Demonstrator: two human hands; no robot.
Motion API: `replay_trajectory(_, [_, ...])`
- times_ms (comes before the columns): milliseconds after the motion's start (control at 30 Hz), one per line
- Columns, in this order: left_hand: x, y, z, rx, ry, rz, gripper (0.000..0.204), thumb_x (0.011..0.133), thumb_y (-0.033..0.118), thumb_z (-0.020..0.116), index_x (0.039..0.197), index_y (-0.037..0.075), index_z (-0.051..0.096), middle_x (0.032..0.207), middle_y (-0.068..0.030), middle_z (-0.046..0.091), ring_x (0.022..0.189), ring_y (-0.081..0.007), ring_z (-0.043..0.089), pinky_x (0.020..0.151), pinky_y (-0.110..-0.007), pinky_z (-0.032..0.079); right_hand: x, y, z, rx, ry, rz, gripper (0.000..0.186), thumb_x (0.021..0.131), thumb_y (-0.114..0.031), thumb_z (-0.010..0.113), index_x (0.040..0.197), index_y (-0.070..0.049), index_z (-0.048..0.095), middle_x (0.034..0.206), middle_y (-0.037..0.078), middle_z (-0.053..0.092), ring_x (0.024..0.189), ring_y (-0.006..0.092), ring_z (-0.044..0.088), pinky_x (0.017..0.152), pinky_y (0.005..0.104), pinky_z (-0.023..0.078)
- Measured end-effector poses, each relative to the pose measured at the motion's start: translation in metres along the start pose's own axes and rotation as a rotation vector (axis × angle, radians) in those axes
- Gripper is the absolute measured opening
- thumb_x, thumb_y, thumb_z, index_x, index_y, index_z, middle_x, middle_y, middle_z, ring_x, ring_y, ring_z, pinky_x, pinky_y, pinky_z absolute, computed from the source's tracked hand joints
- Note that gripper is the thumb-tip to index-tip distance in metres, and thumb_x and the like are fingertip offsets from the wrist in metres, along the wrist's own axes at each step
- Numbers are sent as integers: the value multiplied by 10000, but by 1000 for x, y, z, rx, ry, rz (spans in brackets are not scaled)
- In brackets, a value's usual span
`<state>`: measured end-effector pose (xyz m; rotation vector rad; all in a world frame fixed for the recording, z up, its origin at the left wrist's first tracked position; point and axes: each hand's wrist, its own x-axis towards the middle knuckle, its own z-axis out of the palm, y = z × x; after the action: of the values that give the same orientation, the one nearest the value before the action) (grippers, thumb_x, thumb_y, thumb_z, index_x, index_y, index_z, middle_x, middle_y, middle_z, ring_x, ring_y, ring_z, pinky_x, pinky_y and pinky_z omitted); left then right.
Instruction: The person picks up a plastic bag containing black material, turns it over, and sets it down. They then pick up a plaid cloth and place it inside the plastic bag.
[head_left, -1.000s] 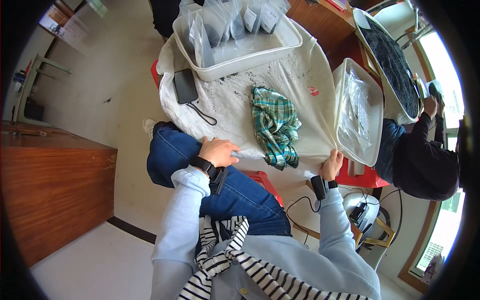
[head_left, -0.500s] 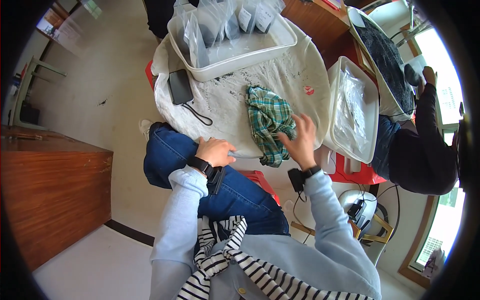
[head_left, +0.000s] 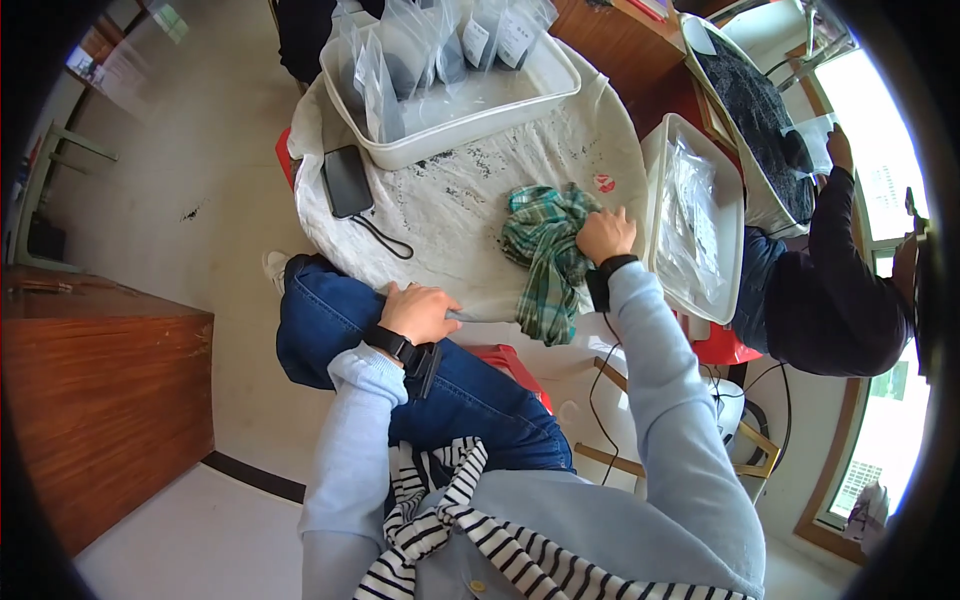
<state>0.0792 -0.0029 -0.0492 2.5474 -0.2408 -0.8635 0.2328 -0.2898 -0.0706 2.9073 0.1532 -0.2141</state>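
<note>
A crumpled green plaid cloth [head_left: 545, 245] lies on a round surface covered with a whitish sheet [head_left: 460, 240]. My right hand [head_left: 607, 236] is closed on the upper right part of it, the fingertips partly hidden in the folds. One end of the cloth hangs over the near edge. My left hand [head_left: 418, 312] rests at that near edge, beside my knee, with thumb and fingers apart and nothing seen in them. Dark crumbs [head_left: 455, 165] lie scattered on the sheet beyond the cloth.
A white tray [head_left: 440, 145] of upright clear bags with dark contents stands at the back. Left lies a black phone [head_left: 346, 182] with a strap. A second white tray [head_left: 735, 215] holds flat clear bags. At right, another person [head_left: 830, 300] handles a bag over dark granules [head_left: 750, 120].
My right hand has come down onto the cloth and closed on it, bunching its upper part. The left hand stays at the near edge. The view has shifted slightly.
</note>
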Motion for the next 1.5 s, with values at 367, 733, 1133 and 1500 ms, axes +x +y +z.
replay_trajectory(367, [1,-5,4,12,43,-10,350,788,377,662,1103,227,684,1148,-33,638,1131,-276,542,1021,-581,303,-21,-44,-20,-78,-150,-480,242,792,-263,572,969,-132,673,1055,73,642,1073,240,549,992,492,306])
replay_trajectory(733, [4,-2,4,6,46,-2,336,782,357,655,1090,227,686,1133,-32,636,1095,-281,555,986,-510,332,-6,-37,30,167,92,-698,176,804,-228,541,811,-145,696,868,60,655,963,209,573,951,440,331])
replay_trajectory(1133, [14,0,5,5,99,30,287,755,266,676,1029,187,704,1061,-48,662,1035,-266,590,924,-443,418,-11,51,16,-91,239,-823,127,803,-225,562,785,-184,681,930,-15,646,1086,195,510,1020,539,276])
replay_trajectory(1500, [28,-2,7,-110,445,212,84,752,85,621,834,79,636,869,-109,642,897,-320,599,765,-403,478,-21,64,-1,693,-569,-505,201,769,-203,687,964,-154,685,1073,-30,625,1191,244,454,1035,545,253])
